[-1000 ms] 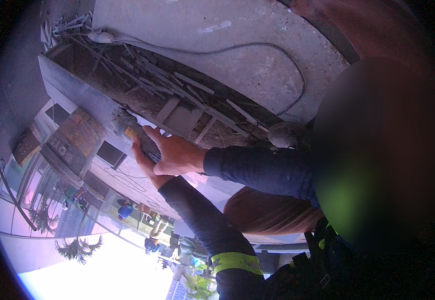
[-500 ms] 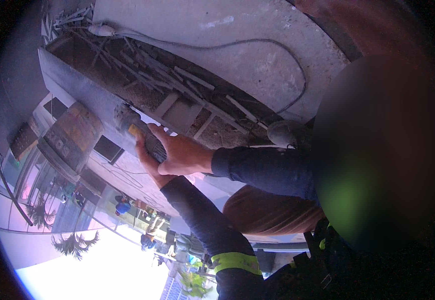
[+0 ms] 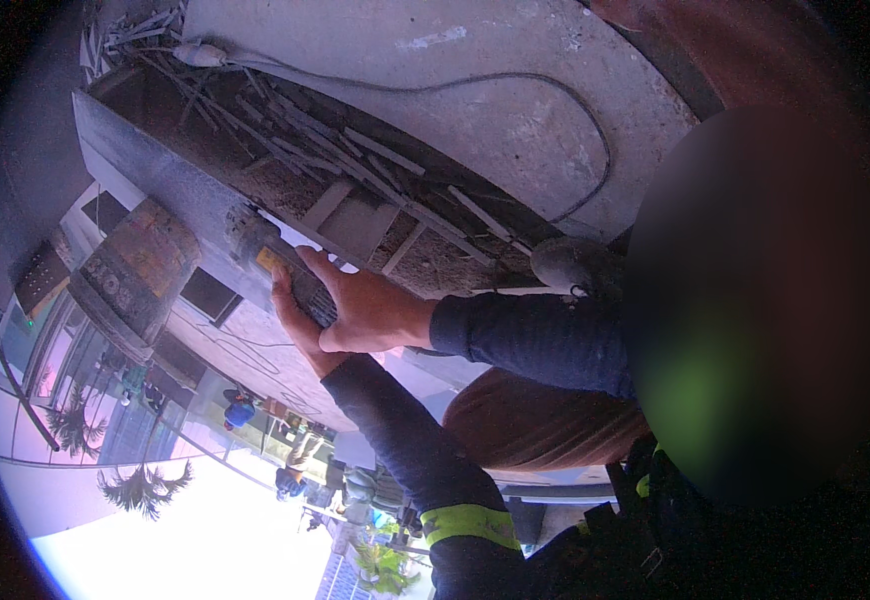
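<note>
The view is turned sideways, with my forearms coming in from the right and below. Both hands are on a dusty grey angle grinder (image 3: 312, 292) with a yellow label. My left hand (image 3: 300, 325), on the arm with the bright green band, wraps around the body from below. Over the other side of the body lies my right hand (image 3: 375, 305), its thumb and fingers curled around it. The grinder's round head (image 3: 252, 235) is at the edge of a pale, long-sided trough (image 3: 150, 145); whether it touches the edge, I cannot tell.
Thin strips of scrap (image 3: 295, 140) fill the trough. Beyond it a cable (image 3: 465, 84) with a pale connector (image 3: 200, 54) curves over a worn slab. A dusty shoe (image 3: 570, 265) is near the trough's end. A worn bucket-like container (image 3: 135, 270) stands left; distant people (image 3: 240, 410) appear below.
The whole view has shifted very slightly. Both hands keep their hold on the grinder, whose place at the trough's edge is nearly the same.
</note>
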The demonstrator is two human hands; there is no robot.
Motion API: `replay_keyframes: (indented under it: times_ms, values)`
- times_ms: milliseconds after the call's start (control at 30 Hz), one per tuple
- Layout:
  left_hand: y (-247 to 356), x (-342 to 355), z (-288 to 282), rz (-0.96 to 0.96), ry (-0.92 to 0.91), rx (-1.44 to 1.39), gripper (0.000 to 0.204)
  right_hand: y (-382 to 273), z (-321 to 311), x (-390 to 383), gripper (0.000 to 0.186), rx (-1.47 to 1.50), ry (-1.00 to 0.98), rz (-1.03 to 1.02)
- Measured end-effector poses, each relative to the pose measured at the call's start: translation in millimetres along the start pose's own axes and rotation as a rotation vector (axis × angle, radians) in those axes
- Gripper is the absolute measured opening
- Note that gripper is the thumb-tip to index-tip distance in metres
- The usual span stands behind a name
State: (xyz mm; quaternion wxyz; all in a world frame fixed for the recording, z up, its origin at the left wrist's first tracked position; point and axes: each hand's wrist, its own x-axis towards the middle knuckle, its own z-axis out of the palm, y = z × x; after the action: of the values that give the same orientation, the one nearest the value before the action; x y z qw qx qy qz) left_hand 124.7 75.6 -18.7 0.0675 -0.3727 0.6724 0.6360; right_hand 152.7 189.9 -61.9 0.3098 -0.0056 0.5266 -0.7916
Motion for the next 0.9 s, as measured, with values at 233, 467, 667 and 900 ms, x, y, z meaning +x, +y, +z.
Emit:
replay_keyframes:
  times_ms: [233, 467, 667, 900]
  values:
    - [-3.8, 0.7, -10.8, -0.009, 0.012, 0.032, 0.06, 4.6, 6.4, -4.4, 0.116, -0.007, 0.016, 0.0]
    - [-9.8, 0.0, -16.8, -0.06, 0.038, 0.056, 0.063, 10.2, 4.6, -8.5, 0.117, 0.007, 0.01, 0.004]
    - [-9.6, -5.5, -20.4, -0.046, 0.011, 0.067, 0.065, 7.1, 3.1, -16.1, 0.118, 0.012, -0.022, 0.006]
    - [-21.5, -5.0, -34.8, -0.091, -0.008, 0.041, 0.065, 13.3, 5.0, -23.3, 0.118, -0.039, -0.011, 0.001]
